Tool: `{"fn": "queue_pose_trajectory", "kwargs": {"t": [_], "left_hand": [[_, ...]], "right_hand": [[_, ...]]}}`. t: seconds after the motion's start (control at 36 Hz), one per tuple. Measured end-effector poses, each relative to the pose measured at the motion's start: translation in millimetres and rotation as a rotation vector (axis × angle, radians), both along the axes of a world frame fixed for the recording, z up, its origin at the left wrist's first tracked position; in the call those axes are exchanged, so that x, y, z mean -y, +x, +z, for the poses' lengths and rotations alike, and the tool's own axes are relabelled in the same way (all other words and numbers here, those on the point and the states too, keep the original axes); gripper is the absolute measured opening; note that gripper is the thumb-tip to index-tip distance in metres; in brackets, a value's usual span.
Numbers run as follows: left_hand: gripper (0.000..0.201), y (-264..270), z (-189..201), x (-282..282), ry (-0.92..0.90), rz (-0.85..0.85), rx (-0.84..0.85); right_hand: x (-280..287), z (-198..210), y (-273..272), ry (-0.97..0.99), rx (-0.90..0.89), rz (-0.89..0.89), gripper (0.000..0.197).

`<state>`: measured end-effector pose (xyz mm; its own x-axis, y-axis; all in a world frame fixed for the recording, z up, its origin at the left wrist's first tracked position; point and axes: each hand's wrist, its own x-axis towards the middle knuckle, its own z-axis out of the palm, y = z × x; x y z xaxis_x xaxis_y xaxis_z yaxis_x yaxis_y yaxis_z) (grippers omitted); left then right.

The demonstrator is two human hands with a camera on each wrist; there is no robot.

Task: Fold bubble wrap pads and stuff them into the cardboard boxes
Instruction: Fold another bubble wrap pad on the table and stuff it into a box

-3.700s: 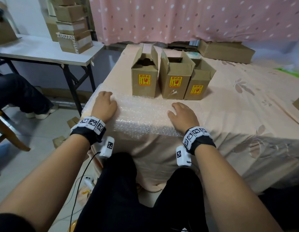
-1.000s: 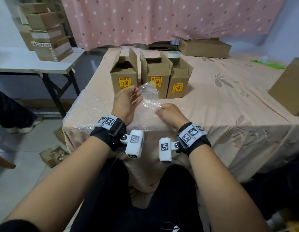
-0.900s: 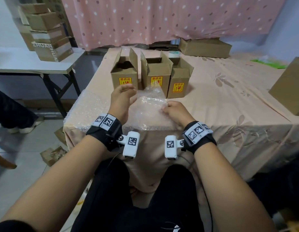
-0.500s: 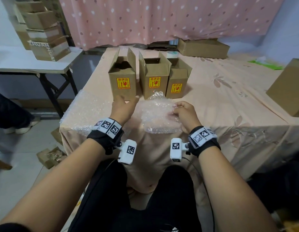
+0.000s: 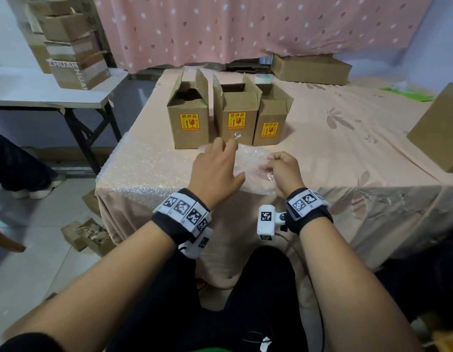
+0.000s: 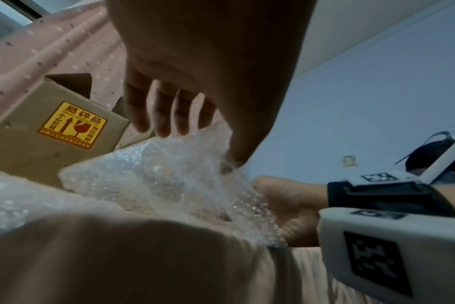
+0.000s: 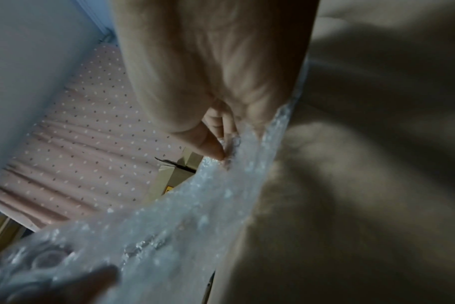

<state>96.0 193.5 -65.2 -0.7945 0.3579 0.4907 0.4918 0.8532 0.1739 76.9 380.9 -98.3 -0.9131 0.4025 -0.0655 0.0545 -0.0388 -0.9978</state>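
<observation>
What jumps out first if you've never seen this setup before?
Three open boxes with yellow fragile stickers stand in a row on a peach-clothed table. In front of them the right hand pinches a crumpled bubble wrap pad, and the left hand spreads open over it. Both wrists wear black bands with checkered markers.

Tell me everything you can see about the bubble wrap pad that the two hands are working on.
The bubble wrap pad is clear, shiny plastic covered with small air bubbles. It is crumpled and partly folded, not flat, and lies near the front edge of the table, on the peach cloth, in front of the three open cardboard boxes. The right hand pinches its right edge between thumb and fingers. The left hand spreads over its left part with straight fingers. More bubble wrap lies flat to its left.
</observation>
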Motion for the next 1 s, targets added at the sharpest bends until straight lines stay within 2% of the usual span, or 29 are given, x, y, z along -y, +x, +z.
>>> {"fn": "queue_pose_trajectory", "kwargs": {"t": [0.17, 0.28, 0.42, 0.58, 0.67, 0.72, 0.83, 0.89, 0.92, 1.0], "left_hand": [[0.049, -5.1, 4.0, -8.2, 0.016, 0.081, 0.073], [0.049, -7.6, 5.0, -7.2, 0.083, 0.087, 0.109], [0.045, -6.4, -2.4, 1.5, 0.073, 0.095, 0.135], [0.062, -6.2, -14.3, 9.9, 0.022, 0.087, 0.125], [0.066, -7.8, -19.0, 13.0, -0.016, 0.042, 0.092], [0.066, -10.7, -22.7, 15.6, -0.026, -0.050, 0.065], [0.059, -19.8, -29.8, 22.8, -0.095, -0.215, 0.005], [0.056, -22.3, -29.6, 25.2, -0.101, -0.243, -0.009], [0.054, -22.7, -29.3, 26.2, -0.099, -0.249, -0.015], [0.052, -21.2, -26.0, 28.8, -0.096, -0.231, -0.010]], "right_hand": [[-1.2, -5.2, -4.3, 0.003, -0.015, 0.025, 0.025], [-4.4, -4.3, -2.6, -0.046, -0.006, 0.017, 0.019], [-3.3, -3.4, -2.0, -0.042, -0.026, -0.014, 0.023], [-4.3, -5.2, -2.3, -0.015, -0.023, -0.019, 0.023], [-5.3, -1.0, 1.7, 0.002, 0.007, 0.007, 0.027], [-6.4, 2.6, 2.2, 0.006, 0.023, 0.021, 0.028], [-13.3, 7.6, -1.8, -0.048, 0.071, 0.054, 0.009], [-14.8, 8.6, -2.6, -0.039, 0.094, 0.093, 0.021], [-14.7, 8.3, -2.9, 0.001, 0.089, 0.100, 0.021], [-14.0, 3.3, -3.3, 0.005, 0.055, 0.090, 0.006]]}}
